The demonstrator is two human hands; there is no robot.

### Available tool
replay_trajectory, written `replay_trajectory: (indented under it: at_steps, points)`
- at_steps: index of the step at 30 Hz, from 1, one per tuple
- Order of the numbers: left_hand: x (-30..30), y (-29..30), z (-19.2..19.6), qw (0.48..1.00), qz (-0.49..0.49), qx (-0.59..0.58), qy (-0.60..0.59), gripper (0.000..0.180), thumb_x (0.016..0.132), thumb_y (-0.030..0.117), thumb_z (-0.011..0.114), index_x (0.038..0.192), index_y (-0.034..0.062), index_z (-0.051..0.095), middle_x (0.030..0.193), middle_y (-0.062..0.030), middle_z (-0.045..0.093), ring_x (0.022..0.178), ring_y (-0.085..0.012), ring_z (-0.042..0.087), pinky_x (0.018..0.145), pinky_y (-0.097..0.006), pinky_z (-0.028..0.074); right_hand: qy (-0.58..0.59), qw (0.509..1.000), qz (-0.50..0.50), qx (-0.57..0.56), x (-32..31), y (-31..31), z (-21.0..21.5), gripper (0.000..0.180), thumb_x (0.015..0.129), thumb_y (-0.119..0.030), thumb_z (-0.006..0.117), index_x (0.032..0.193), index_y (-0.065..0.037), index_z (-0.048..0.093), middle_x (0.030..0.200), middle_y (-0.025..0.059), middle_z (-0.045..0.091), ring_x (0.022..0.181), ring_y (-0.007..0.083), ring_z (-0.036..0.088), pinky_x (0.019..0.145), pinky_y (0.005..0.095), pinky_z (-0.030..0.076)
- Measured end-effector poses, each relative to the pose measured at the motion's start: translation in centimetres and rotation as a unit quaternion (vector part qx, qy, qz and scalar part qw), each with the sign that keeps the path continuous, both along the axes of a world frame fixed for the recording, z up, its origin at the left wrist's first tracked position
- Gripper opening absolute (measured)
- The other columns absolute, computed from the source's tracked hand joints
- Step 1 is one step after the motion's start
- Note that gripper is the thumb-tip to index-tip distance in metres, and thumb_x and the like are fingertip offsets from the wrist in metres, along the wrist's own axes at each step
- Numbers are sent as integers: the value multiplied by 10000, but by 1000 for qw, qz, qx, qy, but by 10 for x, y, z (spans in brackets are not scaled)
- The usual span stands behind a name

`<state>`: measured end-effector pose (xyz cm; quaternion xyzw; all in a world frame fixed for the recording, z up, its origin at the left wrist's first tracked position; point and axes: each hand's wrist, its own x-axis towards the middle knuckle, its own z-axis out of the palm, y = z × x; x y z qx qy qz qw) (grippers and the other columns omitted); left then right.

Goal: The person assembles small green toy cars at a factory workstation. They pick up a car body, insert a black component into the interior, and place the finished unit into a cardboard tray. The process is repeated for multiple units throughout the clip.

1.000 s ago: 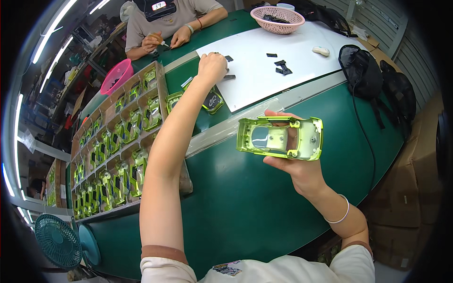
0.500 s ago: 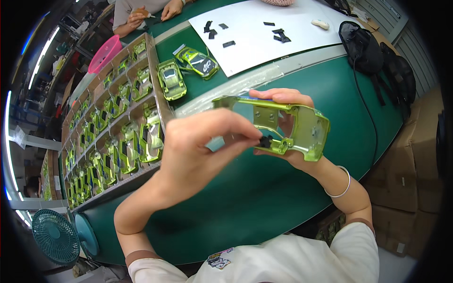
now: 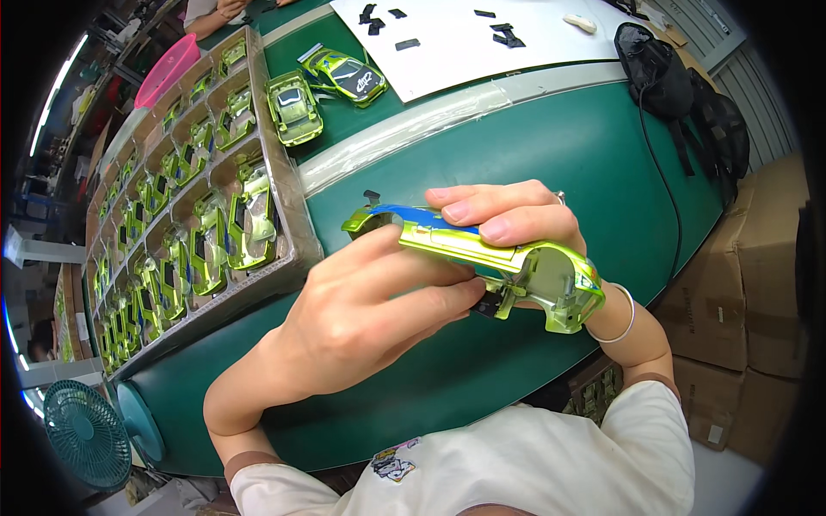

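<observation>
Head-worn wide fisheye view, looking down and forward, near the green table (image 3: pixel 602 163)

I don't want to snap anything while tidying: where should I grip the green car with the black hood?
Probably by both long sides at mid-body, from above: the green car sits upright, and its raised rear wing looks thin. The green shell lies close on its left, so favour the right.

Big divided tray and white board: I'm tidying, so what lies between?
Head view: a green car shell and a green toy car, on the green tabletop.
</observation>
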<state>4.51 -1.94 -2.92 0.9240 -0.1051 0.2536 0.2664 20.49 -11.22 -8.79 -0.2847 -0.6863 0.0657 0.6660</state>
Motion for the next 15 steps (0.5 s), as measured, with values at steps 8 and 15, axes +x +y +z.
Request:
replay_trajectory:
  at_steps: [8,15]
  points:
    - [4,1,-9,992,-13,54,-115,240,552,25,669,782,-14,613,785,-96,609,638,-202,569,526,-277,467,14,1000,2,-1,-5,-1,-1,341,750,-52,652,1046,24,501,1020,180,580,983,289,580,882,416,480]
    - [6,-1,-14,983,-11,108,-150,254,516,46,625,752,-48,619,756,-126,613,621,-200,589,510,-264,475,8,1000,6,-1,-4,-2,-1,354,734,-43,660,1044,25,502,1015,177,584,977,290,589,868,388,485]
